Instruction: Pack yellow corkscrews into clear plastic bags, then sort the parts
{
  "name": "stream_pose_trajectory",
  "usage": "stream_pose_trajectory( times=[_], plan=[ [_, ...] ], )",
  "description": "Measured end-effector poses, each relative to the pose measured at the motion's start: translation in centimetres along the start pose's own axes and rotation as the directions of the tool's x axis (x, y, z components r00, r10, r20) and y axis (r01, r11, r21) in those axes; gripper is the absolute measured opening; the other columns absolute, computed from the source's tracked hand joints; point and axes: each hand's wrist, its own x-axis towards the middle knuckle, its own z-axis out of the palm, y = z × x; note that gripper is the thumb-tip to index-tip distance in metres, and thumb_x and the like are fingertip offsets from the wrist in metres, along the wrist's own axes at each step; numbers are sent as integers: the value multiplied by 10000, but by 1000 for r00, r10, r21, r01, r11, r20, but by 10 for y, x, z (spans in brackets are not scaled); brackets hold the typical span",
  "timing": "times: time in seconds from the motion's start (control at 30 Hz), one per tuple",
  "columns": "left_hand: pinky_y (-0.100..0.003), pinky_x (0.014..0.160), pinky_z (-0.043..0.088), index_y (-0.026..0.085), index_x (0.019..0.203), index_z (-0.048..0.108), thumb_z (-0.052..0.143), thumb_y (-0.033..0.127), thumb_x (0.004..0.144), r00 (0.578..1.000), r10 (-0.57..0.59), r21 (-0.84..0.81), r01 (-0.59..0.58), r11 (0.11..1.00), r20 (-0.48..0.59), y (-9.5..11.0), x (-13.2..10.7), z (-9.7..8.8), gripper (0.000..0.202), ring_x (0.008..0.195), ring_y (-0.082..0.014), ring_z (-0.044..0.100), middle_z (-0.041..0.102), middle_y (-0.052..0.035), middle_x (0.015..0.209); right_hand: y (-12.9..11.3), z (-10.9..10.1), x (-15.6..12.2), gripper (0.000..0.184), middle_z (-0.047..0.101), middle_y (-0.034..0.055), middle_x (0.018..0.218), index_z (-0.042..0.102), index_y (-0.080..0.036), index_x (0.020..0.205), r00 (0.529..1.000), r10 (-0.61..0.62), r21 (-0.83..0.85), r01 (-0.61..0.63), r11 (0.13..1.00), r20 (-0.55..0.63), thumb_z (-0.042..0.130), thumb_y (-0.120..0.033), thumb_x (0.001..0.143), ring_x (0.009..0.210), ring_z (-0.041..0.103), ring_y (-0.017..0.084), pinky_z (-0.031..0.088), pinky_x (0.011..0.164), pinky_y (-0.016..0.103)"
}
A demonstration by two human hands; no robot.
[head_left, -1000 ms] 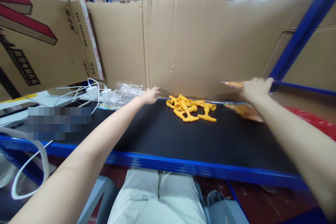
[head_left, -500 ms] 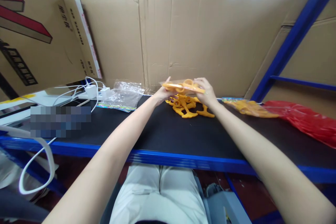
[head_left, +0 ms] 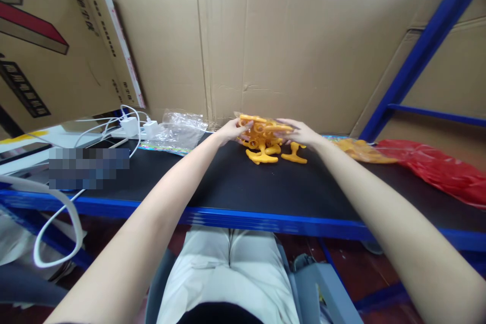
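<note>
Between my two hands is a clear plastic bag (head_left: pixel 266 124) with yellow-orange plastic parts in it, held low over a pile of similar parts. My left hand (head_left: pixel 230 131) grips the bag's left end, thumb on top. At the right end, my right hand (head_left: pixel 301 133) is closed on it, its fingertips partly hidden. Below and in front, loose yellow T-shaped parts (head_left: pixel 262 156) lie heaped on the black table surface. One single T-shaped part (head_left: pixel 294 154) lies just right of the heap, near my right hand. The bag covers the back of the heap.
At the left lie empty clear bags (head_left: pixel 182 126), white chargers (head_left: pixel 131 126) with cables, and a tablet-like device (head_left: pixel 23 156). At the right are a bag of yellow parts (head_left: pixel 360 151) and a red plastic bag (head_left: pixel 429 164). A cardboard wall (head_left: pixel 284 50) stands behind; a blue edge (head_left: pixel 266 218) runs in front.
The bag has come down from above the heap to just over or against it, and its near side now tilts differently. Both hands have stayed at its ends. The camera view has shifted slightly.
</note>
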Motion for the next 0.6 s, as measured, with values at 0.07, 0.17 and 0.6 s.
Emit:
stream_pose_trajectory(
  times=[0.07,0.17,0.6],
  plan=[
    [-280,600,504,169,1097,542,567,485,804,1000,2,-29,-3,1000,-24,1,0,-2,433,626,-153,647,664,-104,913,-9,-2,-7,640,674,50,973,558,-222,1241,995,1,152,14,988,-97,732,-329,634,589,602,129,550,592,329],
    [-267,582,501,154,1042,568,546,401,844,996,31,-37,-34,999,-84,1,3,-3,317,520,-122,612,655,-57,725,-18,6,-10,483,684,41,936,634,-194,1131,980,-46,286,100,953,-191,708,-282,662,488,551,78,544,569,299],
    [-282,670,516,114,872,626,523,100,747,961,19,-121,-54,991,-276,16,4,-4,162,593,-145,646,657,-45,628,-55,27,12,108,649,37,609,648,-124,703,929,78,385,73,920,-362,563,-59,718,582,648,148,542,672,318]
  ],
)
